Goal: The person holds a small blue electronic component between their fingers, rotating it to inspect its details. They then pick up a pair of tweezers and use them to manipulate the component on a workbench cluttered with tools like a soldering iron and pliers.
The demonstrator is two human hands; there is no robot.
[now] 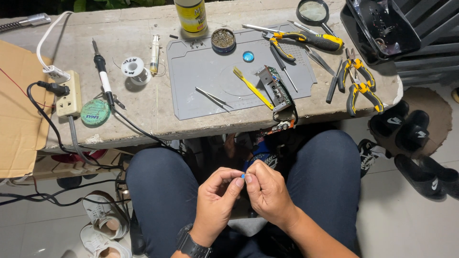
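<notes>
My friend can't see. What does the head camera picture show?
Two hands, left hand and right hand, pinch a tiny blue part together above the person's lap. Ahead, a grey mat holds a circuit board, yellow toothbrush and tweezers.

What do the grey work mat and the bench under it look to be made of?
Grey mat: likely silicone or soft rubber, matte, with moulded compartments and rounded corners. Bench top: looks like bare concrete or stone, rough, pale and speckled, with a chipped front edge. Neither can be confirmed by look alone.
</notes>
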